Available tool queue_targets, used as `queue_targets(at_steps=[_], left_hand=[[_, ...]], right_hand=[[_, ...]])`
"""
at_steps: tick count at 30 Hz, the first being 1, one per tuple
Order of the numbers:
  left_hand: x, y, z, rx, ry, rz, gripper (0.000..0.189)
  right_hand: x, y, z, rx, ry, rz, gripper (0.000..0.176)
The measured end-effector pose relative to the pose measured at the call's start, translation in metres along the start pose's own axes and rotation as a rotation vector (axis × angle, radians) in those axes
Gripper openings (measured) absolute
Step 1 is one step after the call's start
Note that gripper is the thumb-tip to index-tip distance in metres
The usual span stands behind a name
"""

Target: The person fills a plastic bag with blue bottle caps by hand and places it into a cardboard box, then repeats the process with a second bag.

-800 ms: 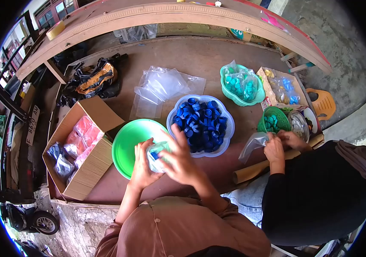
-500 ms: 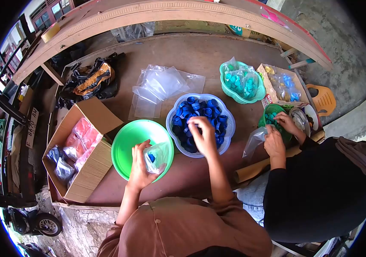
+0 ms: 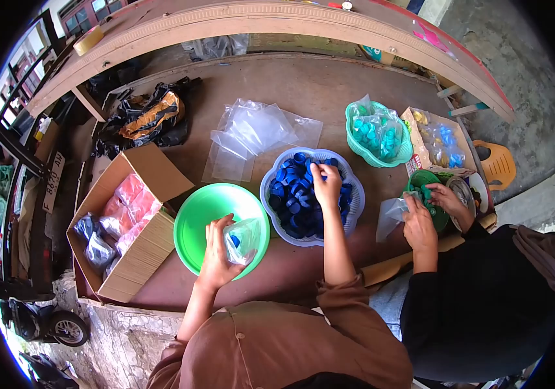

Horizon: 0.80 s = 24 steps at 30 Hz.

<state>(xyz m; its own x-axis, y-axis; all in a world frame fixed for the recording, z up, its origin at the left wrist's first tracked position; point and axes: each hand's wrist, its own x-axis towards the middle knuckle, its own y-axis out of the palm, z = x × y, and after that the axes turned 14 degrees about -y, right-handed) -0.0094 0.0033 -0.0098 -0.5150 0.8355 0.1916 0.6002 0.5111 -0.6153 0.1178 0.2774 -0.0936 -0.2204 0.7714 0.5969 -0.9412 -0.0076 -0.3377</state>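
Observation:
My left hand [image 3: 217, 256] is closed around a clear plastic bag [image 3: 247, 236], held over the green basin [image 3: 190, 201]. One blue cap [image 3: 235, 240] shows inside the bag. My right hand [image 3: 328, 188] is over the lavender basket [image 3: 357, 211], its fingertips pinched on a blue bottle cap at the top of the pile. Many loose blue caps [image 3: 293, 194] fill that basket. Behind the basin and basket lie flat clear plastic bags [image 3: 258, 126].
A cardboard box [image 3: 131, 269] of bagged caps stands left, near a crumpled black bag [image 3: 147, 120]. To the right are a teal basket [image 3: 381, 159] and a carton [image 3: 433, 142]. A co-worker's hands [image 3: 423, 227] handle a bag beside a green basket [image 3: 439, 220].
My right hand has moved from above the near-middle of the blue caps to the back right of the pile, fingers now pinched. The left hand still holds the bag. The view has shifted slightly.

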Motion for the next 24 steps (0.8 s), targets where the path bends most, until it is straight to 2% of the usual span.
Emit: queue_targets(at_steps=[1,2,3,5,7,9,10,11,12,13,15,17,19,21,23,24], left_hand=[[0.000,0.001,0.001,-0.001,-0.005,-0.002,0.080],[0.001,0.002,0.001,0.005,-0.002,-0.004,0.080],[0.001,0.003,0.001,0.011,0.003,-0.006,0.080],[0.003,0.003,-0.005,0.002,0.012,-0.015,0.080],[0.001,0.004,-0.008,-0.003,0.023,-0.022,0.081],[0.001,0.004,-0.008,-0.003,0.038,-0.019,0.082],[0.001,0.004,-0.009,-0.002,0.042,-0.018,0.082],[0.000,0.003,-0.011,-0.006,0.032,-0.014,0.081],[-0.001,0.003,-0.011,-0.011,0.023,-0.011,0.081],[-0.001,0.003,-0.012,-0.010,0.025,-0.011,0.081],[-0.002,0.003,-0.013,-0.036,0.063,-0.024,0.082],[-0.002,0.004,-0.011,-0.040,0.064,-0.008,0.081],[-0.004,0.005,-0.008,-0.044,0.063,0.010,0.081],[-0.005,0.005,-0.006,-0.060,0.012,-0.019,0.080],[-0.005,0.002,-0.007,-0.049,0.019,-0.039,0.080],[-0.004,0.001,-0.007,-0.035,0.015,-0.042,0.080]], right_hand=[[-0.001,-0.004,0.020,0.292,0.215,-0.049,0.028],[-0.003,-0.020,0.039,0.506,0.529,0.035,0.027],[-0.008,-0.027,0.043,0.848,0.682,0.046,0.021],[-0.018,-0.037,0.055,1.114,0.721,0.029,0.020],[-0.021,-0.048,0.080,1.158,0.679,0.058,0.019],[-0.028,-0.053,0.105,1.122,0.503,0.014,0.020],[-0.030,-0.056,0.128,0.907,0.353,0.065,0.020],[-0.035,-0.057,0.152,0.863,0.240,0.057,0.011],[-0.047,-0.051,0.158,0.815,0.076,0.052,0.011],[-0.051,-0.053,0.168,0.566,-0.201,0.182,0.010],[-0.061,-0.053,0.190,0.207,-0.542,0.427,0.016],[-0.073,-0.048,0.189,-0.007,-0.601,0.654,0.021],[-0.066,-0.039,0.164,0.066,-0.597,0.685,0.023],[-0.048,-0.028,0.128,0.729,-0.101,0.421,0.027],[-0.026,-0.027,0.088,0.046,-0.300,0.280,0.026],[-0.020,-0.027,0.066,-0.140,-0.346,0.258,0.029]])
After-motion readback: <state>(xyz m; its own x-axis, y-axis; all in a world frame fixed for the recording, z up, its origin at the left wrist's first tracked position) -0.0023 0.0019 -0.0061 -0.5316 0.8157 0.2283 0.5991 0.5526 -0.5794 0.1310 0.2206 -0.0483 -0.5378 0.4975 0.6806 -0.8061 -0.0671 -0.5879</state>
